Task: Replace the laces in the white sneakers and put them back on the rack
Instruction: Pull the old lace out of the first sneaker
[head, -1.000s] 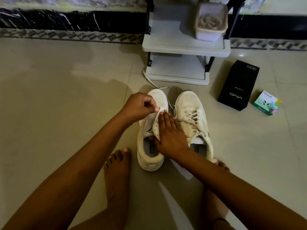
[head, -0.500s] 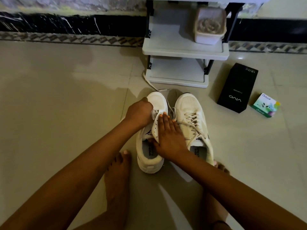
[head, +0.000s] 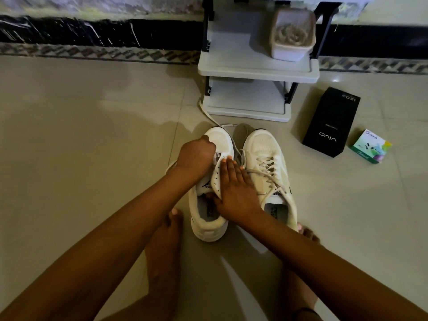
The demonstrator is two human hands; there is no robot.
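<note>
Left hand (head: 196, 158) dropped nearer along left sneaker (head: 220, 137), fist curled round lace (head: 209, 115) at far eyelets. Right hand (head: 234, 193) flat, fingers straight, pressing right flap, just beside.

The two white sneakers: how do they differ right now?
The unlaced sneaker shows bare eyelets; the laced sneaker's are threaded. The left hand pinches a lace at the unlaced sneaker, the right hand presses its flap; neither grips the laced sneaker. Both are white, upright on the floor, toes toward the rack.
</note>
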